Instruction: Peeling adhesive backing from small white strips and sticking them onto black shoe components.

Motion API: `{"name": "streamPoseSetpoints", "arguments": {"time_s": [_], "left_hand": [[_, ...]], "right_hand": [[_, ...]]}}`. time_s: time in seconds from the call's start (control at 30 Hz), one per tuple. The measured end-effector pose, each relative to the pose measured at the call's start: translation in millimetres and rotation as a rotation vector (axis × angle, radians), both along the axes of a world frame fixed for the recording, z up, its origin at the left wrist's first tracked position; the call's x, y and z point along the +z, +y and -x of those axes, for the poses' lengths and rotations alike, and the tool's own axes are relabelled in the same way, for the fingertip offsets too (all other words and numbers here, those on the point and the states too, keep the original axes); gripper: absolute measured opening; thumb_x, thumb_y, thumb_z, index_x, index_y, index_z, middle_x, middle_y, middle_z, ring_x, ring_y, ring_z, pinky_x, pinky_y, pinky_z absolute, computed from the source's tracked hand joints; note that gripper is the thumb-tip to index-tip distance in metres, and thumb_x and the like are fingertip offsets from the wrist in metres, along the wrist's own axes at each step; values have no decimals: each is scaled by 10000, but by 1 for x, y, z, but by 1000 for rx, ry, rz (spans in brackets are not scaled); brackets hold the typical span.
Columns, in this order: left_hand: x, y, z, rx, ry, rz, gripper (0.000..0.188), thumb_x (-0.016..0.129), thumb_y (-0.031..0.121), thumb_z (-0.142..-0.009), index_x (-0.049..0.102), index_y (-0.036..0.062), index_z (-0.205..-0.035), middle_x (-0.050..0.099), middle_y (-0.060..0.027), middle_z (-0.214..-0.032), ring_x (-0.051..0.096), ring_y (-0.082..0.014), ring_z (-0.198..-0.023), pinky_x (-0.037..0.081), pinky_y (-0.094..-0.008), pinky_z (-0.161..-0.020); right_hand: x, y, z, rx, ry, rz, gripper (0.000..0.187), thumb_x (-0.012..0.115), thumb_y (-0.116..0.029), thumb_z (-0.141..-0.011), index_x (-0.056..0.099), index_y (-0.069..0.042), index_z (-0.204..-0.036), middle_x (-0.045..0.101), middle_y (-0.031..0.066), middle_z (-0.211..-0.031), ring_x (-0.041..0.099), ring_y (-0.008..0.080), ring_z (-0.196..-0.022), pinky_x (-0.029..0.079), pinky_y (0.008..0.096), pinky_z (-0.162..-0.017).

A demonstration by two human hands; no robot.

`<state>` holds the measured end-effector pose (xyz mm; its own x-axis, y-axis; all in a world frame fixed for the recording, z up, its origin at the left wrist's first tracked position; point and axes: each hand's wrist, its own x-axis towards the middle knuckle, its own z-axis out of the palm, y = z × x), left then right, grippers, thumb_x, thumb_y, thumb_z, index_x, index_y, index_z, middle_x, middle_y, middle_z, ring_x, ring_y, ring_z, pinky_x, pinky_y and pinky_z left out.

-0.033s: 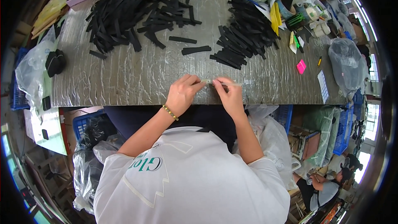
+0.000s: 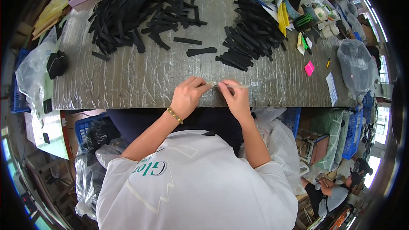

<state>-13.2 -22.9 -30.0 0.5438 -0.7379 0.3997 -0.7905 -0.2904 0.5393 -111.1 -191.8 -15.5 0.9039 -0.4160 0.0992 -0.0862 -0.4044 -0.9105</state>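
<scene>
- A small pale strip [image 2: 215,84] (too small to tell what it is made of) sits between the two hands, just above the near edge of the counter [image 2: 140,83].
- The left hand [image 2: 188,96] pinches the strip's left end, fingers curled and closed on it; a beaded bracelet [image 2: 174,115] circles the wrist.
- The right hand [image 2: 235,98] pinches the strip's right end, thumb and forefinger shut on it, the other fingers tucked.
- Both hands rest on the counter's wrinkled silvery surface, nearly touching one another.
- Further back, two loose black strips [image 2: 201,51] lie by themselves, well apart from the hands.
- Behind them to the right is a neat stack of black strips [image 2: 251,34]; to the left, a larger jumbled pile of black strips [image 2: 136,8].
- A pink sticky pad [image 2: 309,68] lies to the right, near a clear plastic bag [image 2: 355,66] at the counter's right end.
- Another clear bag [image 2: 32,76] hangs off the left end.
</scene>
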Motion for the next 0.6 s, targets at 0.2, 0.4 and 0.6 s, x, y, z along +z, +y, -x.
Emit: {"name": "streamPoseSetpoints", "arguments": {"time_s": [0.2,0.4,0.6], "left_hand": [[-3,3,-2,10,104,76,438,625,-26,-818,671,87,-1239,676,-88,-934,648,-285,-883,558,-392,-747],[-3,3,-3,5,147,115,491,604,-39,-861,600,74,-1338,680,-139,-926,655,-319,-881,551,-419,-762],[-2,3,-5,2,149,120,468,601,-38,-861,610,66,-1317,685,-137,-933,657,-326,-881,550,-423,-758]], "right_hand": [[4,13,-5,38,44,-43,167,664,-97,-958,704,65,-970,720,112,-897,683,165,-791,540,287,-724],[1,22,-14,79,10,42,164,665,-126,-946,714,29,-963,697,158,-886,657,281,-726,502,353,-646],[3,26,-18,113,-70,257,124,629,-85,-951,682,12,-1008,661,167,-889,636,355,-811,503,413,-715]]}}
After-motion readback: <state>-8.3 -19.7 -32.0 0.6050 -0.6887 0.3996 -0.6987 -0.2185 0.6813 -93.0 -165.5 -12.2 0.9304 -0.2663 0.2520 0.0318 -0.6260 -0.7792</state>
